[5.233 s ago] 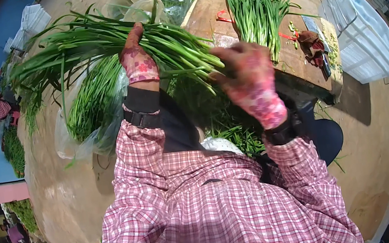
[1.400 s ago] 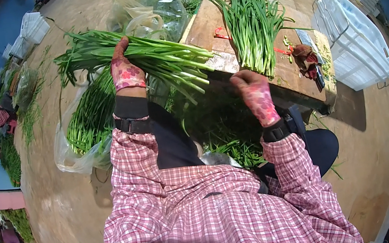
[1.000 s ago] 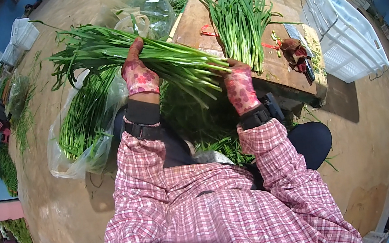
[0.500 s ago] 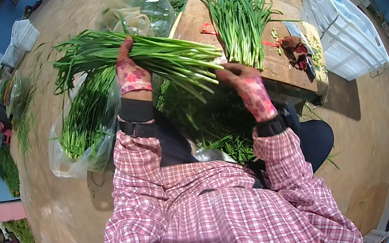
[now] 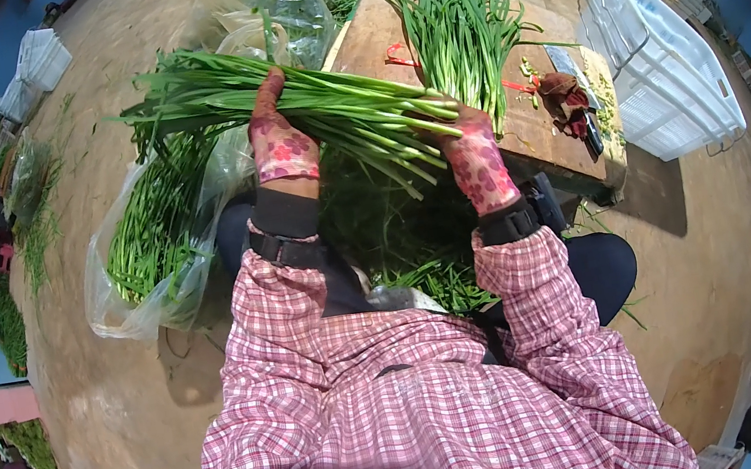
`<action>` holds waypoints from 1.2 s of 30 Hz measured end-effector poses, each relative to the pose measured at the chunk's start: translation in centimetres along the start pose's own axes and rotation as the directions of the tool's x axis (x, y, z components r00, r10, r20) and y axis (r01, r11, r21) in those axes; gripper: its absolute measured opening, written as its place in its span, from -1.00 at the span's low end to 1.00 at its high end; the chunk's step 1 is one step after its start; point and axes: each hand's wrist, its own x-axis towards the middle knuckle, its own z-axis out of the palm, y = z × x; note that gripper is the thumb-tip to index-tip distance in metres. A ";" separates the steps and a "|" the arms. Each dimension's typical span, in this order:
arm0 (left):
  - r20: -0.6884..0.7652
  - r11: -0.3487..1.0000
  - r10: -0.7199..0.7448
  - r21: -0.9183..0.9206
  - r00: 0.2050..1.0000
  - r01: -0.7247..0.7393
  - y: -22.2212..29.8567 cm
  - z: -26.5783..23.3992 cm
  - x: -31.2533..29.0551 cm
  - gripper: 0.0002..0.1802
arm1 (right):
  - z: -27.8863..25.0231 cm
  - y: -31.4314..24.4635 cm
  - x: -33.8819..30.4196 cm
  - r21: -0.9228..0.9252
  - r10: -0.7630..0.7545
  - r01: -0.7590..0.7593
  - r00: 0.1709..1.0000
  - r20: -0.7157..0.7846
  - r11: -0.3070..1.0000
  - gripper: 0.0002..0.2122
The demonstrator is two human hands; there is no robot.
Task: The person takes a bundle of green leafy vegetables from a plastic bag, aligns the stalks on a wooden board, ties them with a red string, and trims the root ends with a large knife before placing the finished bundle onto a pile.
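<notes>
A bunch of garlic chives [image 5: 347,108] lies slanted across my hands, leafy ends to the left and pale stem ends to the right. My left hand [image 5: 280,142], in a floral fingerless covering, is closed round the middle of the bunch with its thumb on top. Against the pale stem ends, my right hand [image 5: 478,153] has its fingers curled in, partly hidden by the stalks. Just beyond it, another bunch of chives [image 5: 461,42] rests on a wooden board [image 5: 370,33], with red ties beside it.
A knife [image 5: 567,63] and a dark red cloth [image 5: 561,100] lie on the board's right side. Stacked white crates [image 5: 661,66] stand farther right. At left, a clear plastic bag [image 5: 178,308] holds more chives. Loose greens [image 5: 446,284] lie below my hands.
The bunch and my left hand have shifted slightly right. My right hand has turned upright and closed in on the stem ends.
</notes>
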 end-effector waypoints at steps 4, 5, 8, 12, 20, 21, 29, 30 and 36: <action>-0.001 0.999 0.043 -0.001 0.999 -0.043 -1.3 0.3 -1.2 -0.74 | 0.8 1.0 1.0 -0.230 -0.021 -0.007 0.993 -0.116 0.973 -0.76; -0.033 0.999 0.046 -0.004 0.998 -0.046 -1.4 0.3 -1.4 -0.74 | 0.5 1.1 1.0 -0.151 0.046 -0.070 0.986 -0.162 0.986 -0.76; 0.032 0.996 0.069 0.051 0.997 -0.070 -1.4 0.0 -1.9 -0.72 | -0.6 1.5 1.8 -0.609 -0.087 0.059 0.996 -0.016 0.791 -0.78; 0.081 0.998 0.047 0.033 0.996 -0.050 -1.0 -0.5 -1.6 -0.74 | -1.6 2.0 1.9 -0.699 -0.285 0.492 0.871 0.401 0.519 -0.75; 0.021 0.994 0.103 0.046 0.994 -0.104 2.8 -0.8 1.2 -0.67 | -4.0 -1.8 -3.0 0.390 0.068 0.013 0.979 -0.193 0.921 -0.80; 0.027 0.997 0.072 0.020 0.997 -0.072 3.7 -1.0 1.5 -0.67 | -5.4 -2.7 -4.1 0.361 0.068 0.048 0.951 -0.302 0.931 -0.80; 0.137 0.998 0.043 0.042 0.990 -0.050 3.2 0.3 1.1 -0.76 | -4.9 -0.8 -3.3 -0.470 -0.264 0.202 0.962 -0.070 0.859 -0.75; 0.155 0.996 0.077 0.038 0.985 -0.084 2.2 0.6 0.6 -0.77 | -4.0 -0.6 -2.5 -0.414 -0.259 0.225 0.966 -0.026 0.882 -0.74; 0.131 0.991 0.125 0.035 0.983 -0.131 -0.3 1.2 -0.7 -0.76 | -1.4 0.2 -0.8 0.003 0.116 -0.116 0.993 -0.012 0.993 -0.77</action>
